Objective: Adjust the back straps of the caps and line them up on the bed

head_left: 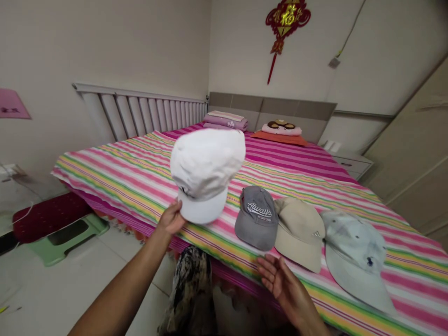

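Note:
My left hand (172, 218) grips a white baseball cap (206, 163) by the side of its brim, holding it raised over the bed's front edge. The cap's crown points up and its brim faces me. Palm up, with fingers stretched out, my right hand (280, 284) holds nothing. It is just below the brim of a grey cap (257, 228) with white lettering. A beige cap (301, 231) lies against the grey one, and a pale blue cap (357, 254) with a small dark emblem lies at the right end of the row.
A striped sheet (115, 172) covers the bed. Folded purple bedding (226, 122) and a pink folded item (282, 129) lie near the headboard (269, 109). A green stool (70, 235) stands on the floor at left, and a white nightstand (352, 163) at right.

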